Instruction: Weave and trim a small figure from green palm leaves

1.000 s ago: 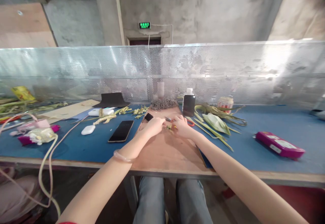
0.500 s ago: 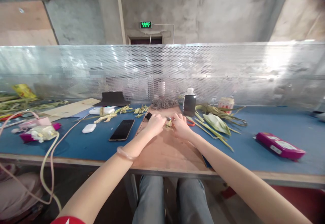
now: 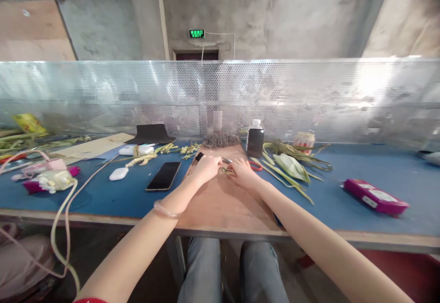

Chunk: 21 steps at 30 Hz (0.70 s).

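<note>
On the wooden board (image 3: 228, 197), my left hand (image 3: 207, 168) is closed, its fingertips pinched together; what lies in them is too small to make out. My right hand (image 3: 243, 173) faces it, with bent fingers on a small green leaf piece (image 3: 226, 170) that they partly cover. Scissors with orange-red handles (image 3: 256, 166) lie just beyond my right hand, their blades pointing toward the left one. A small black object (image 3: 199, 157) sits by my left wrist's far side.
Grey cord (image 3: 222, 140) is heaped at the board's far end, beside a dark bottle (image 3: 255, 140). Green husk leaves (image 3: 292, 168) and a purple box (image 3: 375, 197) lie right. A phone (image 3: 163, 176), white case (image 3: 118, 173) and plant scraps (image 3: 142, 158) lie left.
My hands have moved slightly apart at the fingertips. The right fingers now lie lower over the leaf piece, and more of the scissors shows between the hands.
</note>
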Available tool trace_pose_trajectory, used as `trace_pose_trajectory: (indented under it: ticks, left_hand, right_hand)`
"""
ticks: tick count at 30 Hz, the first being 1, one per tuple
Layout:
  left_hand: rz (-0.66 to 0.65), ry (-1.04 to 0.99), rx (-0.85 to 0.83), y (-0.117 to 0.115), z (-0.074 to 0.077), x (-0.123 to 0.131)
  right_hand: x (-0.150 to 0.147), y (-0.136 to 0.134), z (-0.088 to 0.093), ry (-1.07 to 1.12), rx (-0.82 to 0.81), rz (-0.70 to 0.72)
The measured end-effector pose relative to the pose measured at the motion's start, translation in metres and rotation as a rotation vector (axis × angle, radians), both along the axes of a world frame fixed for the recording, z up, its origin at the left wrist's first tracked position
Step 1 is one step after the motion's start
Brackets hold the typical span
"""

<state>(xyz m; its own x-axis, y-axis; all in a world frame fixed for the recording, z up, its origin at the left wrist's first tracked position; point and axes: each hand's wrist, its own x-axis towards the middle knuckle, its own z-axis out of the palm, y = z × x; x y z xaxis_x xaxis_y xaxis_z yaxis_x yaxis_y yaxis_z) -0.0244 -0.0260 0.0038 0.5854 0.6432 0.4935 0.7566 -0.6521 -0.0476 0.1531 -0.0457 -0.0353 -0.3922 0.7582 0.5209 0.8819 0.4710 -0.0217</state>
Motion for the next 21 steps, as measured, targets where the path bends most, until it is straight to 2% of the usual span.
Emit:
trace_pose_trajectory:
  ticks: [7,13,21]
  left_hand:
    - [0.007,-0.022,-0.017,-0.004,0.003,0.0]
    - [-0.002,-0.014,-0.016,-0.004,0.003,0.0]
    - [0.014,0.025,0.087,-0.004,0.003,-0.003]
  right_hand:
    - [0.0,-0.008,0.011,-0.084,-0.023,0.008]
    - [0.002,-0.007,0.012,-0.2,0.004,0.013]
    - [0.0,-0.012,0.016,-0.099,0.025,0.001]
